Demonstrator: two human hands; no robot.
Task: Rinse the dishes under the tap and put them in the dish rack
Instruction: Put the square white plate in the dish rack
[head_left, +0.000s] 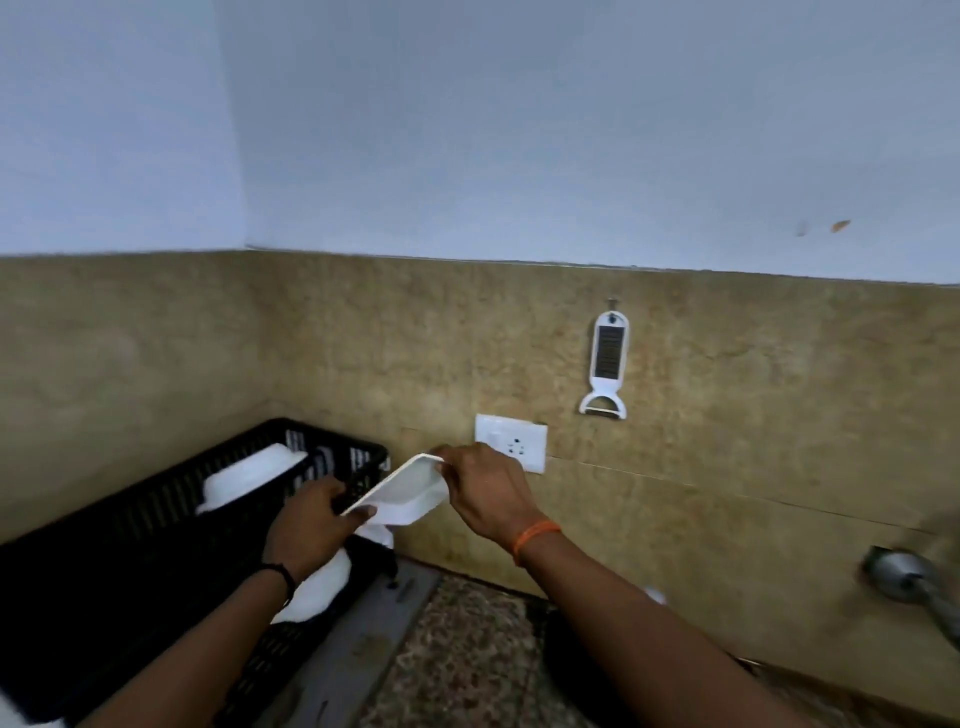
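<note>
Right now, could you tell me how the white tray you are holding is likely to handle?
The white tray looks thin-walled plastic, so probably light and slightly flexible. Both the left hand and right hand pinch only its edges; if wet from rinsing, it may be slippery.

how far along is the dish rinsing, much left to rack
Done: at least two white dishes already sit in the black plastic slatted dish rack. In hand: left hand and right hand hold a white square plastic dish tilted at the rack's right end, not yet set in. Left: unclear; the sink is out of view.
</note>
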